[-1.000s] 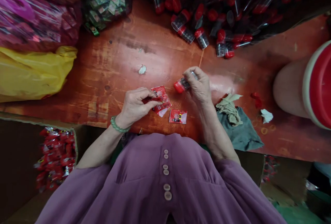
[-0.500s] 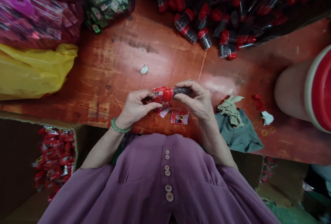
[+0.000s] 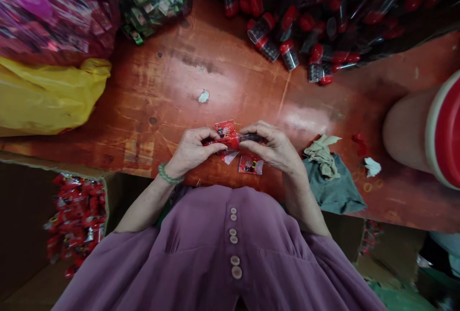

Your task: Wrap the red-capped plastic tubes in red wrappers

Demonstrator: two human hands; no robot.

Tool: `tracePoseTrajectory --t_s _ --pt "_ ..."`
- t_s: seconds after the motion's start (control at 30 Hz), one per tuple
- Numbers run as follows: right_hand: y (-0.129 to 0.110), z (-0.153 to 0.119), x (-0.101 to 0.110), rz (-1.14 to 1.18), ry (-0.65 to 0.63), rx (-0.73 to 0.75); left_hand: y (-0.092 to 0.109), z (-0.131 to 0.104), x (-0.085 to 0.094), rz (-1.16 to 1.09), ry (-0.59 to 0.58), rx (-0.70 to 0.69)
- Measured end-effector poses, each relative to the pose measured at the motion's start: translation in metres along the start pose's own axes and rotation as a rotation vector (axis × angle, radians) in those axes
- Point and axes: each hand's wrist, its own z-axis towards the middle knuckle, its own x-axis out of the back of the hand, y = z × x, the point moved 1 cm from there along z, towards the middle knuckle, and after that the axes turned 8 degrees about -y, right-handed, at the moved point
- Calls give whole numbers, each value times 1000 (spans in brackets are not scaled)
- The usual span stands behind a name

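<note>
It's dim in here, and the light seems to fall from overhead: pale glare lies on the glossy counter point(image 3: 143, 86) beyond the left hand point(image 3: 192, 152), another patch past the right hand point(image 3: 272, 145). Far ahead of the hands, the heaped jars point(image 3: 334, 1) sink into shadow, as does the box point(image 3: 25, 224) below left. The bucket point(image 3: 406, 133) far right looks stretched; the tube point(image 3: 233, 141) between the hands is softly blurred.

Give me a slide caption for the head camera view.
Right hand holds a red-capped tube, its cap toward the left hand, near printed red cards.
</note>
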Motion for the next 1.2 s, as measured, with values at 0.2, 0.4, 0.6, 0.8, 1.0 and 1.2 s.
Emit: tracePoseTrajectory --t_s 0.2,0.4,0.6,0.8,1.0,1.2 --pt "4 2 6 58 -134 -18 1 0 -2 -34 -23 39" --pt "12 10 9 139 -257 1 5 1 -1 -73 -59 92" --pt "11 17 6 187 -293 31 4 2 0 -130 -127 153" --pt "11 19 -1 199 -223 17 3 6 8 -131 -270 135" --pt "12 17 -12 191 -138 11 5 11 10 -118 -310 169" --pt "14 12 -21 185 -43 20 7 16 7 -203 -330 218"
